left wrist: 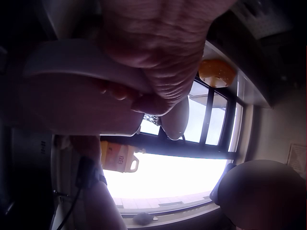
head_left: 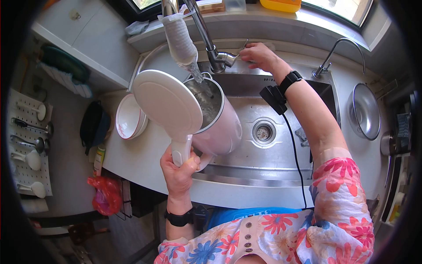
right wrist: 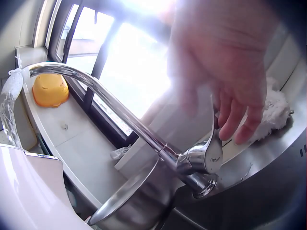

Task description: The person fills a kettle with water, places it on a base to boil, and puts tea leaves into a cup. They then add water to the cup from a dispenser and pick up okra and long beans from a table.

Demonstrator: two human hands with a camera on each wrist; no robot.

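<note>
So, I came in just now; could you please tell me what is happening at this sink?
A person holds a pink kettle by its handle with the left hand, the lid raised. Water runs from the faucet through a white sleeve into the kettle. The right hand is at the faucet lever. The kettle is over the left side of the sink.

With my left hand [left wrist: 160,55] I grip a smooth, pale pink container [left wrist: 81,105], and my fingers are curled. Near my other forearm [left wrist: 101,206], which carries a small black device [left wrist: 86,173] with a black cable [left wrist: 71,209], there is a yellow plastic jug with handle [left wrist: 118,157], beside the bright, dark-framed window [left wrist: 163,184].
</note>
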